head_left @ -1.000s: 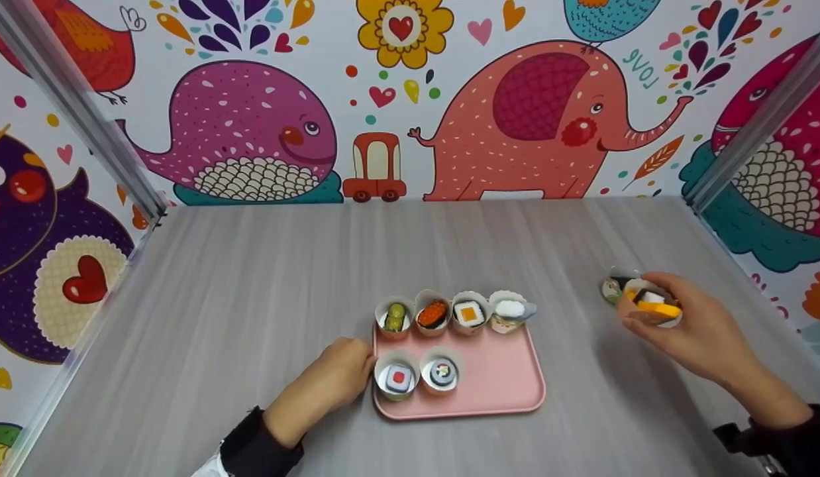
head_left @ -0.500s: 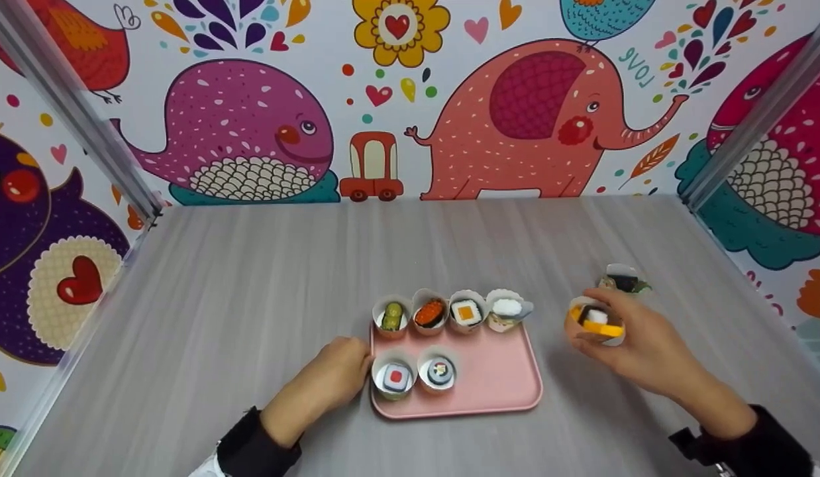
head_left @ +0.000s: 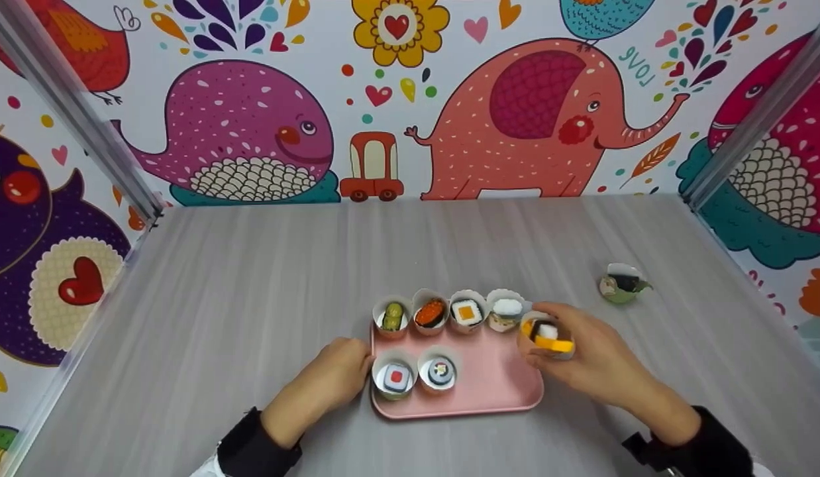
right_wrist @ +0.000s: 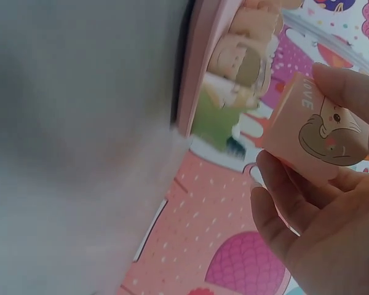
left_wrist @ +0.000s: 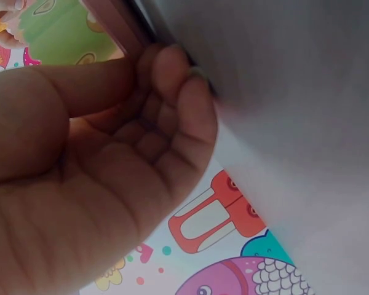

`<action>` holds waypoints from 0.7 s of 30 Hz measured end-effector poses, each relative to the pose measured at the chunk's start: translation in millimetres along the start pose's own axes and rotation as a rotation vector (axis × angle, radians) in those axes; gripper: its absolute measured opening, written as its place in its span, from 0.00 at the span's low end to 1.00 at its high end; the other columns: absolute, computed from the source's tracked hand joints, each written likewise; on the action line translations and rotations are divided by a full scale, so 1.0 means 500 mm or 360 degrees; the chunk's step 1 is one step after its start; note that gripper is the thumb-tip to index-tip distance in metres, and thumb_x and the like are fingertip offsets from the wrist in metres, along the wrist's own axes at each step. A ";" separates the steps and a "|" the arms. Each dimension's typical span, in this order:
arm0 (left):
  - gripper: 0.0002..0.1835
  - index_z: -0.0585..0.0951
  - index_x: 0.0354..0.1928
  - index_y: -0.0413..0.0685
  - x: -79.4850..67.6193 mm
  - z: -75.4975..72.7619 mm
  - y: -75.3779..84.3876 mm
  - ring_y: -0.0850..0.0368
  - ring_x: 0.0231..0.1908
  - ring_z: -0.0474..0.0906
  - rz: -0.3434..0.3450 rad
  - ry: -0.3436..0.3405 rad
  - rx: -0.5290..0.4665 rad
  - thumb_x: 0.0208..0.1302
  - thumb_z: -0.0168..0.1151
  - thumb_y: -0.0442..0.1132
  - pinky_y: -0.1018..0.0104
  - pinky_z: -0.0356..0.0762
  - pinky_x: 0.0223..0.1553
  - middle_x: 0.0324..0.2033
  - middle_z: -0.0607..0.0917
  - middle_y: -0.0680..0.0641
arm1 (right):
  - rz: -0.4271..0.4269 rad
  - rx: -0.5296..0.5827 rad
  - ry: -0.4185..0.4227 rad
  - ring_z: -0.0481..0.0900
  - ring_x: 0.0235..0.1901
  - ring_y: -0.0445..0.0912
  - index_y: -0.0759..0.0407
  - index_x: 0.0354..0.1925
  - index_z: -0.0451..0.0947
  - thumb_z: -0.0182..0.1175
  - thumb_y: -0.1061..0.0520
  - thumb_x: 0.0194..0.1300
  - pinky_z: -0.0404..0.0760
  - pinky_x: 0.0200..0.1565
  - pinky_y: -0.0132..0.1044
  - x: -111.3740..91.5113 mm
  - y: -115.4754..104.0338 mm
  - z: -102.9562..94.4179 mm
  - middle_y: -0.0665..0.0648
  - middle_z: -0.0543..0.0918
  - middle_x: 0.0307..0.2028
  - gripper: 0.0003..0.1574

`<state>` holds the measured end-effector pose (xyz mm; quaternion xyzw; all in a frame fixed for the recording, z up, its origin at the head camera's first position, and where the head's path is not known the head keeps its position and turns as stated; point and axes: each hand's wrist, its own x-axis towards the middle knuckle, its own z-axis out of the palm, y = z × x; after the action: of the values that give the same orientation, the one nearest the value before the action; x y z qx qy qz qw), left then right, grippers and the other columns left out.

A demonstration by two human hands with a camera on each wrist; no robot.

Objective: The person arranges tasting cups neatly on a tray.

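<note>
My right hand [head_left: 599, 358] holds a pink paper cake cup [head_left: 539, 344] just over the right edge of the pink tray [head_left: 493, 384]. Inside that cup sits a sushi piece with yellow, black and white parts. The right wrist view shows thumb and fingers around the cup [right_wrist: 313, 132], which bears a cartoon face. At the tray's left edge, my left hand [head_left: 338, 372] grips the rim with curled fingers; the left wrist view shows the fingertips [left_wrist: 197, 107] under the edge. Two cups, one with red-centred sushi [head_left: 395, 376] and one with a round roll [head_left: 440, 371], stand at the front left.
Along the tray's back stand cups with green pieces [head_left: 392, 317], orange roe sushi [head_left: 430, 313], yellow-centred sushi [head_left: 467, 311] and a white piece [head_left: 506, 307]. Another cup with dark sushi [head_left: 622, 283] stands on the table at right. Printed walls [head_left: 383, 79] bound the table behind and sideways.
My right hand has carried the cup leftward from beside the dark sushi cup to the tray's right edge. My left hand stays at the tray's rim.
</note>
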<state>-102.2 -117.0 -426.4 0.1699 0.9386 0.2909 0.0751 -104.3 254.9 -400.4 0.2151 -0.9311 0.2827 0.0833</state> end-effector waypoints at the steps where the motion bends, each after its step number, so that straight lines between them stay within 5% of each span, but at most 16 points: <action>1: 0.16 0.78 0.22 0.45 0.000 0.000 0.000 0.49 0.30 0.79 0.0000 0.0000 0.0001 0.71 0.61 0.29 0.46 0.78 0.32 0.24 0.82 0.45 | -0.0006 0.0007 -0.0013 0.85 0.48 0.47 0.60 0.63 0.77 0.84 0.57 0.50 0.84 0.51 0.54 0.001 -0.005 0.004 0.53 0.86 0.55 0.44; 11: 0.16 0.78 0.23 0.45 0.002 -0.002 0.001 0.50 0.29 0.79 -0.0034 -0.0026 0.0002 0.72 0.61 0.30 0.46 0.79 0.33 0.24 0.81 0.45 | -0.0374 -0.0062 0.0036 0.85 0.51 0.51 0.60 0.63 0.77 0.83 0.60 0.47 0.83 0.51 0.52 0.013 -0.032 0.059 0.54 0.86 0.55 0.45; 21: 0.16 0.79 0.22 0.45 0.003 0.000 0.002 0.50 0.28 0.78 -0.0053 -0.0021 -0.0012 0.72 0.62 0.31 0.47 0.79 0.32 0.24 0.81 0.44 | -0.0333 -0.0006 -0.0132 0.83 0.56 0.53 0.61 0.63 0.79 0.81 0.56 0.54 0.81 0.57 0.54 0.019 -0.058 0.087 0.55 0.85 0.58 0.39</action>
<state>-103.3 -115.8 -426.1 0.1559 0.9397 0.2919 0.0868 -100.9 205.3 -419.6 0.3225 -0.9067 0.2614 0.0741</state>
